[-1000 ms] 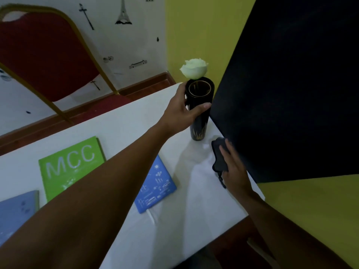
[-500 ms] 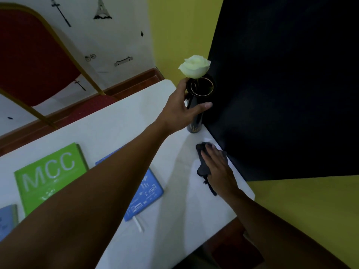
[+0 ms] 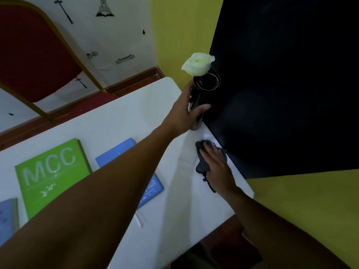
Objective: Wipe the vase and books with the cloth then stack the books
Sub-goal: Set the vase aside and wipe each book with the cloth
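— So, from the left edge, what lies on the white table [image 3: 108, 121]?

— At the far left a grey-blue book [image 3: 7, 216] is cut off by the frame. Just beside it lies a green book [image 3: 52, 175] with "MCC" on its cover, flat and face up. Next comes a brighter blue book [image 3: 153, 188], also flat, but the left forearm crosses over it and hides most of its cover. The three lie apart, not stacked.

— And behind them?

— A red chair [image 3: 33, 55] with a gold frame stands past the far edge of the table, against a white wall with small black stickers.

— Where does the left hand [image 3: 184, 113] end up?

— On the black vase [image 3: 206, 88], which stands upright near the table's far right corner. The thumb lies across the near side of the vase and the fingers curl round the far side, so the hand is wrapped about the vase's middle. Whether the base is resting on the table or raised a little, I cannot quite tell; it is dark there. A white rose [image 3: 198, 64] stands in the gold-rimmed mouth.

— And the cloth?

— The dark cloth [image 3: 201, 166] lies on the table just this side of the vase, near the right edge. The right hand [image 3: 215, 166] lies flat on top of it, fingers straight and close together, palm down, pressing rather than pinching. Further right a large black panel [image 3: 281, 84] leans over a yellow wall.
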A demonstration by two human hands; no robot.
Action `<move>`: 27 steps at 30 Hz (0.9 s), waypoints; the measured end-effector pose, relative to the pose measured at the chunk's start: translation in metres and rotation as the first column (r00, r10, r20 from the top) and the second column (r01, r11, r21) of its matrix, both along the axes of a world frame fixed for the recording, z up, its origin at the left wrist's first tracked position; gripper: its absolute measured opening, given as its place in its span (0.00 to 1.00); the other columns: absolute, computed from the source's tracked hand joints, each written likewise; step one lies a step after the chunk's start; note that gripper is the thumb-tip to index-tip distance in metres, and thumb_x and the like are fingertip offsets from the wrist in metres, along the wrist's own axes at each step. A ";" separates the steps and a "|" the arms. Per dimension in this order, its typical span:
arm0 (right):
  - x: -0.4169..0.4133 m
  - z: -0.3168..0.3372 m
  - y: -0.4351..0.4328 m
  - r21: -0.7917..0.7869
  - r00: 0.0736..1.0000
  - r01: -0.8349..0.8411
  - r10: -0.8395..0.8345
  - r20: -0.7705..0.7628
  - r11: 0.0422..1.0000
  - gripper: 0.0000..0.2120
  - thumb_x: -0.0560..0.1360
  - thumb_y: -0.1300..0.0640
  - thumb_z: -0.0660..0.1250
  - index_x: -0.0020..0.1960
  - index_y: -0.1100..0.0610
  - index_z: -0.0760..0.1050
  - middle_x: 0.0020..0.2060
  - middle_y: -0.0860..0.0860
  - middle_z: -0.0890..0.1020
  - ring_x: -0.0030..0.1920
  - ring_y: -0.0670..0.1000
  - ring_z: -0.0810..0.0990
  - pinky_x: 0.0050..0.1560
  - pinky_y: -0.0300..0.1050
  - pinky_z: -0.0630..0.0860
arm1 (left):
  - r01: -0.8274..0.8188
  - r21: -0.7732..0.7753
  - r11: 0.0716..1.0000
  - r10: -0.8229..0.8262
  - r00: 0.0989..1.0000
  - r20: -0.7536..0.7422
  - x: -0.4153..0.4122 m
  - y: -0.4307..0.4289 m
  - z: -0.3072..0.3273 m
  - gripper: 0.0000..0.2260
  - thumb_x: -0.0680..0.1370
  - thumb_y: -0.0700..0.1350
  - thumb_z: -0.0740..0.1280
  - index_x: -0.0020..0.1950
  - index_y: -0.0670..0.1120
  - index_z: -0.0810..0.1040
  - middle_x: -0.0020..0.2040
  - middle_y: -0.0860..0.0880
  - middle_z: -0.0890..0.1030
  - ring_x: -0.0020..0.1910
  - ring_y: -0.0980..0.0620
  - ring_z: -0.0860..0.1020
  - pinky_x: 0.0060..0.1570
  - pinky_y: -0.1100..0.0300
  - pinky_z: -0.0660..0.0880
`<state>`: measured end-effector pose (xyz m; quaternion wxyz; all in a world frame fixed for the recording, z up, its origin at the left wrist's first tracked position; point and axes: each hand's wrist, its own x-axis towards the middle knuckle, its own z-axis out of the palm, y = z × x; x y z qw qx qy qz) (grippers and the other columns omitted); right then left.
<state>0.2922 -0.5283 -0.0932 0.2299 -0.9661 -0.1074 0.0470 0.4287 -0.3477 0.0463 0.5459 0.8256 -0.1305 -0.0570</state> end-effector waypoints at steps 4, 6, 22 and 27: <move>-0.006 0.008 0.008 0.152 0.995 0.100 -0.097 -0.030 0.983 0.39 0.70 0.75 0.72 0.78 0.57 0.68 0.80 0.52 0.64 0.82 0.54 0.57 0.77 0.62 0.66 | -0.008 0.179 0.984 0.030 0.992 -0.121 -0.020 0.022 -0.022 0.39 0.80 0.58 0.66 0.82 0.48 0.48 0.82 0.47 0.55 0.79 0.47 0.58 0.77 0.50 0.60; -0.010 0.015 0.017 0.217 0.994 0.107 -0.102 -0.031 0.970 0.40 0.71 0.75 0.72 0.79 0.57 0.66 0.81 0.51 0.63 0.82 0.52 0.57 0.77 0.59 0.68 | -0.021 0.259 0.966 0.060 0.988 -0.143 -0.042 0.040 -0.035 0.39 0.81 0.57 0.65 0.82 0.47 0.47 0.82 0.47 0.53 0.79 0.48 0.57 0.76 0.55 0.56; -0.019 0.068 0.175 0.565 0.951 0.300 -0.191 -0.244 0.769 0.34 0.74 0.74 0.61 0.78 0.54 0.68 0.76 0.54 0.72 0.77 0.53 0.69 0.76 0.43 0.67 | -0.193 0.780 0.596 0.256 0.966 0.044 -0.254 0.194 -0.104 0.53 0.71 0.77 0.57 0.81 0.39 0.52 0.82 0.42 0.52 0.81 0.44 0.48 0.78 0.41 0.46; 0.006 0.070 0.227 0.551 0.943 0.308 -0.173 -0.283 0.776 0.30 0.80 0.68 0.62 0.79 0.54 0.65 0.75 0.53 0.72 0.75 0.53 0.71 0.74 0.42 0.68 | -0.136 0.848 0.512 0.304 0.952 -0.031 -0.282 0.206 -0.119 0.58 0.68 0.81 0.53 0.80 0.37 0.54 0.81 0.39 0.53 0.81 0.42 0.48 0.78 0.39 0.45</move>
